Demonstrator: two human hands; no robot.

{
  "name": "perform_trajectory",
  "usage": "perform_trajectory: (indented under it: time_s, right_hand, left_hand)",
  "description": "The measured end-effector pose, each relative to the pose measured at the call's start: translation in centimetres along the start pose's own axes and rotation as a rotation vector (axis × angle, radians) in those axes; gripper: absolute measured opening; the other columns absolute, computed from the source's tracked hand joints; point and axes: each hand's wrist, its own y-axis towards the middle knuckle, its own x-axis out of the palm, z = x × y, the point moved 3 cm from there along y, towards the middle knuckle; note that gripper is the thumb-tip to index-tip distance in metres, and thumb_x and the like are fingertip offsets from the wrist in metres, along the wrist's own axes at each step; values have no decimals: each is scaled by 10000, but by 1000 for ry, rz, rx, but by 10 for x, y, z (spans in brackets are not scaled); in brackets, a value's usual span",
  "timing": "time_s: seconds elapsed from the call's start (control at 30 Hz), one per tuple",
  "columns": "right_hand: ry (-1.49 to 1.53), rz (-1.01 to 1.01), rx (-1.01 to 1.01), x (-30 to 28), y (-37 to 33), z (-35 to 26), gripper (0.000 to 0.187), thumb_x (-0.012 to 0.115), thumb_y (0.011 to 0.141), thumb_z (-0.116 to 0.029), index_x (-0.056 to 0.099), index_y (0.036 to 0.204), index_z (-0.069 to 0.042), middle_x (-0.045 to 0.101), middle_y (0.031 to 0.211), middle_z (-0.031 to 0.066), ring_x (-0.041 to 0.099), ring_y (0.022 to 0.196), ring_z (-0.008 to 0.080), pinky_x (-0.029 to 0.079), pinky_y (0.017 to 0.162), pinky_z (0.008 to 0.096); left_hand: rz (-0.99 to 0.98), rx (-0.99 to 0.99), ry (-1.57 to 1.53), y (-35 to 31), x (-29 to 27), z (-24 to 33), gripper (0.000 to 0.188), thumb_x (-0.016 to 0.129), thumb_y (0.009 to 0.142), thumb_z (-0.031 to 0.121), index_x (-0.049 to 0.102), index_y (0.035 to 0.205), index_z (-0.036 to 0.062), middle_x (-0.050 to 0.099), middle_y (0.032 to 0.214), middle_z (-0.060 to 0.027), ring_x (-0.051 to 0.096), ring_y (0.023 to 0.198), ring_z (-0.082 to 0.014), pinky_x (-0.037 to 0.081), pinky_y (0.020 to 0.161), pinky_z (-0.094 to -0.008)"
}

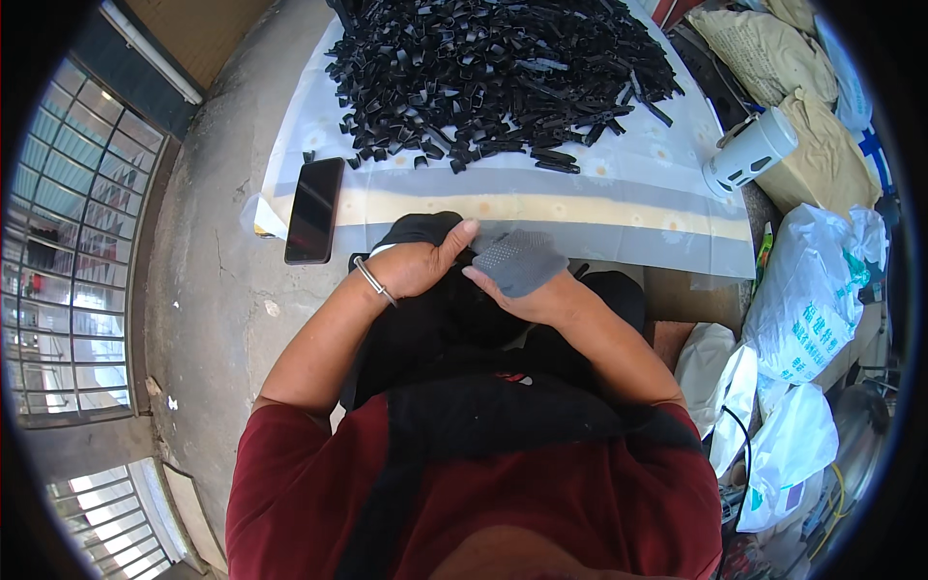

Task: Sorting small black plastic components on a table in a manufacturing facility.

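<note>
My two hands come together in front of my lap, close to the near edge of the table. Bare at the thumb and with a metal bangle on the wrist, my left hand (418,263) is closed; its other fingers are mostly hidden below. A grey dotted glove covers part of my right hand (522,273), whose thumb and fingers are pressed together towards the left one. Between them shows a bit of a small black piece (465,257), largely covered by the hands. Beyond lies a big heap of short black pieces (503,82), some curved and some strip-like.
The heap lies on a table with a patterned cloth (580,213). A black phone (314,211) rests at the cloth's left edge. At the right stands a pale tumbler (752,152). Plastic bags (804,290) and sacks (764,48) crowd the right side; a barred window (82,232) is left.
</note>
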Motion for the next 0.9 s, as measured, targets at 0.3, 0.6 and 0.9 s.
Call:
perform_trajectory:
  time_s: [0.3, 0.6, 0.9]
  right_hand:
    - [-582, 177, 217, -25, 83, 76, 113, 536, 719, -132, 591, 783, -56, 586, 841, 140, 575, 809, 303, 462, 679, 410]
    - [-623, 400, -30, -22, 63, 64, 130, 524, 693, -132, 575, 795, -68, 581, 819, 109, 570, 771, 259, 439, 661, 374]
    - [-545, 268, -41, -23, 53, 62, 175, 513, 695, -98, 598, 843, -57, 588, 851, 116, 570, 795, 277, 448, 684, 384]
  left_hand:
    - [468, 49, 593, 79, -11, -42, 256, 495, 807, 224, 594, 1025, 131, 609, 946, -121, 592, 855, -277, 471, 739, -370]
    - [407, 54, 617, 72, -4, -49, 239, 530, 741, 143, 585, 971, 104, 597, 923, -137, 589, 854, -293, 477, 722, -386]
    - [482, 110, 668, 60, -3, -46, 213, 500, 768, 143, 595, 950, 82, 586, 907, -137, 581, 803, -298, 474, 711, -378]
